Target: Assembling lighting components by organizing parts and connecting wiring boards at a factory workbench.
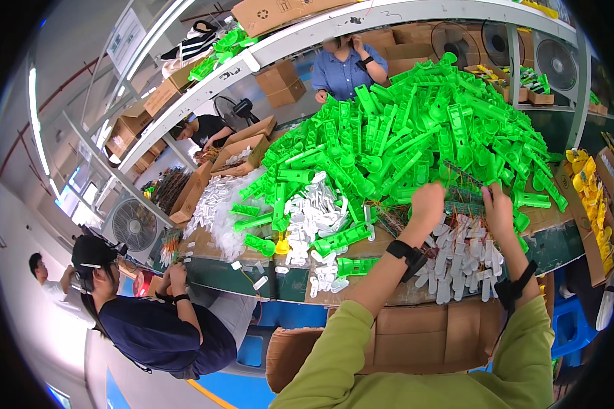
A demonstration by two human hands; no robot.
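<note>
Both my hands are raised over the bench, at the near edge of a big heap of bright green plastic housings (389,129). My left hand (427,208) is closed, its fingers pressed together; what lies in them is hidden. My right hand (499,213) pinches the end of a dark thin strip (462,174), which slants up to the left between the hands. Below them lies a bunch of white flat tabs (457,255) with thin coloured wires, next to more dark strips (393,221). Loose small white plastic pieces (315,215) are piled to the left.
An open cardboard box (433,334) sits at the bench's front edge before me. Yellow parts fill a box (589,198) at the right. A co-worker in dark clothes (157,327) works at my left; another person in blue (351,71) is across the heap. A metal shelf rail (307,41) crosses above.
</note>
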